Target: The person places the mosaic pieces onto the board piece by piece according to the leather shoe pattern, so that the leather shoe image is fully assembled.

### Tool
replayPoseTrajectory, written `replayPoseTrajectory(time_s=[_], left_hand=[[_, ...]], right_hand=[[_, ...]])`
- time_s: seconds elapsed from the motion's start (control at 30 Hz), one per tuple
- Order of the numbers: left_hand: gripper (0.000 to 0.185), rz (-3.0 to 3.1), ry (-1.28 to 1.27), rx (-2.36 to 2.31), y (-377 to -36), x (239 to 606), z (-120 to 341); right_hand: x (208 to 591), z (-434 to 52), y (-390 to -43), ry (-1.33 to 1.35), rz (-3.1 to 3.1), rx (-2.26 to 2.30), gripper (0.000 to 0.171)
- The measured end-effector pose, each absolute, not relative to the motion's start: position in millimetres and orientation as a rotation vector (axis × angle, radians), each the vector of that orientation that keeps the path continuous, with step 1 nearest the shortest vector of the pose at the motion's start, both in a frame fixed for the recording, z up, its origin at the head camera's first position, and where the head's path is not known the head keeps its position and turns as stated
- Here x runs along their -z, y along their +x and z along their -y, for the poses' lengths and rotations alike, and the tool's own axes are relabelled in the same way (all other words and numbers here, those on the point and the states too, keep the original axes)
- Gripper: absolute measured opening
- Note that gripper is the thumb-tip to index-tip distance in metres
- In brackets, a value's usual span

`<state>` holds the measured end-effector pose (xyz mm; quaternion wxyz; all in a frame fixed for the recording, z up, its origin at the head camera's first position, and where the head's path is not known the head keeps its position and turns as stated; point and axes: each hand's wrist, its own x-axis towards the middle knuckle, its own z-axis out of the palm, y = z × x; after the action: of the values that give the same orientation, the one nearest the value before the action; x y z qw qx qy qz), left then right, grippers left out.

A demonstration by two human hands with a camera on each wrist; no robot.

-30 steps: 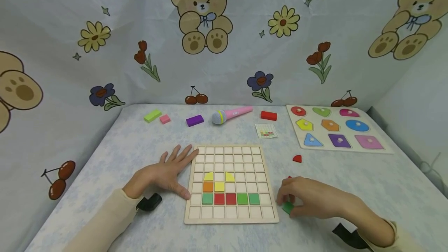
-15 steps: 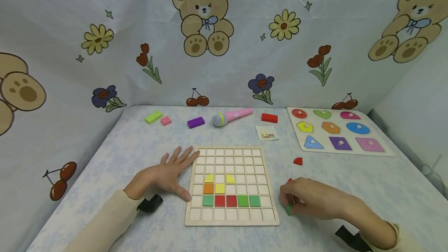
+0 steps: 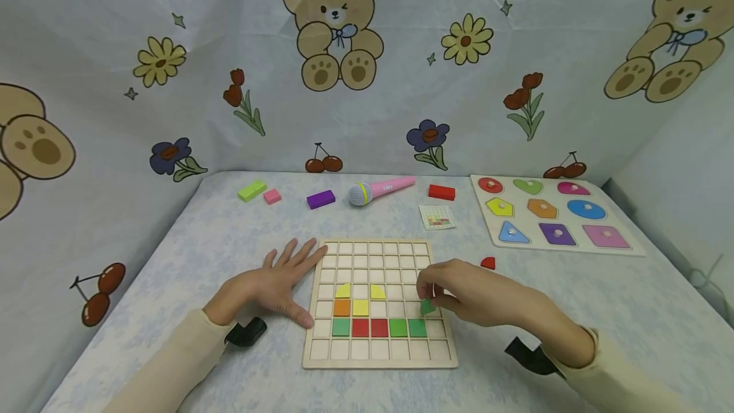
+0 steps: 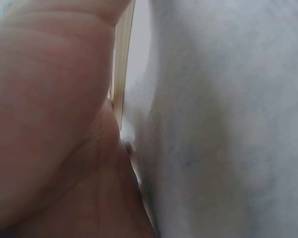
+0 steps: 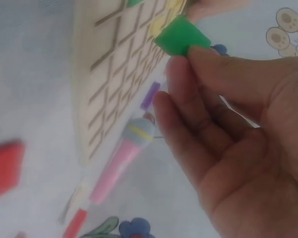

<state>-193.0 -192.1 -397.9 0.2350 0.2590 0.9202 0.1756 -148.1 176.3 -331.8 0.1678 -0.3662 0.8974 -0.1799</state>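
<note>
A wooden grid board (image 3: pixel 378 362) lies on the table, with several coloured tiles in its cells. A row of teal, red, red, green and teal squares runs near the front; above it are an orange tile (image 3: pixel 341 308), a yellow square (image 3: pixel 360 308) and two yellow round-edged tiles. My left hand (image 3: pixel 272 289) rests with spread fingers against the board's left edge; the left wrist view shows its palm and a strip of wooden edge (image 4: pixel 120 64). Between thumb and fingertips, my right hand (image 3: pixel 476 292) pinches a green tile (image 5: pixel 183 37) over the board's right side.
A red rounded piece (image 3: pixel 487 263) lies right of the board. Behind stand a pattern card (image 3: pixel 437 217), a red block (image 3: pixel 441 192), a toy microphone (image 3: pixel 381 190), and purple, pink and lime blocks. A shape puzzle (image 3: pixel 564 215) lies back right.
My right hand has picked up the green tile from the table and carried it left and away from me, over the board's right columns. My left hand stays in place.
</note>
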Motion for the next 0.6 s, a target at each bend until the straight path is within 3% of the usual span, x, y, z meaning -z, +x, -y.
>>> replayPoseTrajectory(time_s=[0.6], left_hand=[[0.136,-2.514,0.696,-0.488,-191.8,394.2,191.4]], right_hand=[[342.9,-120.8,-169.8,-1.252,-2.518,0.564,0.010]])
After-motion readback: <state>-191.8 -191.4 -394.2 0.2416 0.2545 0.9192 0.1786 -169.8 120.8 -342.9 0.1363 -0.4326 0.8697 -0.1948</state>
